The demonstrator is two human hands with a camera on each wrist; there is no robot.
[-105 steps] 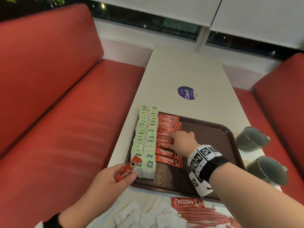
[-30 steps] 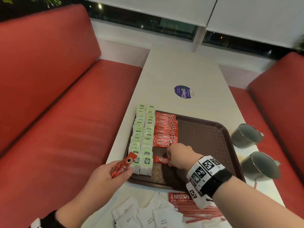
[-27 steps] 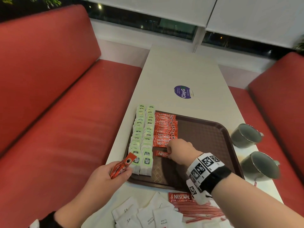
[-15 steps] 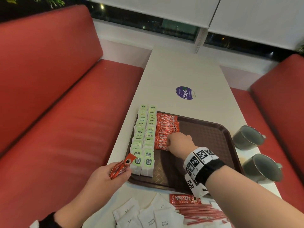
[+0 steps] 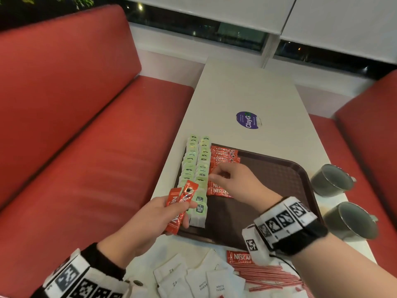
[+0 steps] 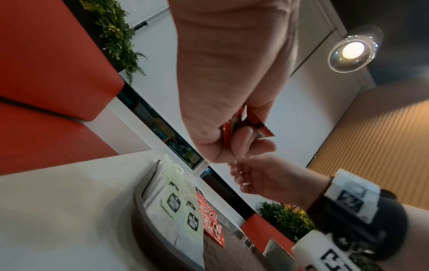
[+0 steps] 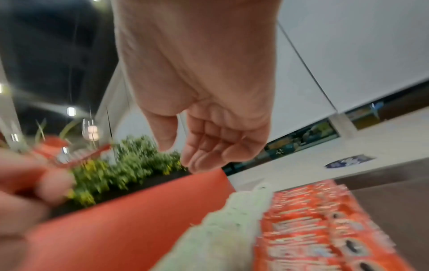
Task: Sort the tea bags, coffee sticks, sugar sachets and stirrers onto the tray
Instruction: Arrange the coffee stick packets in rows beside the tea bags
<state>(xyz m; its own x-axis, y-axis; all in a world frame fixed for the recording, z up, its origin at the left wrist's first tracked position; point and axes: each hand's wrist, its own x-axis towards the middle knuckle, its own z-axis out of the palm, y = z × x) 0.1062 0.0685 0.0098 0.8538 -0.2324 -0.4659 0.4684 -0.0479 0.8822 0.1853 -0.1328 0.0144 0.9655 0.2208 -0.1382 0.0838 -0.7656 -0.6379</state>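
The left hand is pinching spare coffee sticks near the tray. The right hand, fingers loosely curled and holding nothing, is hovering over the tray's coffee-stick row.

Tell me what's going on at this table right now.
A person is sorting drink supplies onto a brown tray. Two rows of green tea bags line its left side, with a column of red coffee sticks beside them. The left hand holds a few more coffee sticks in its grip; the right hand hovers empty over the column, fingers relaxed. White sugar sachets, striped stirrers and one loose coffee stick wait on the table near the person.
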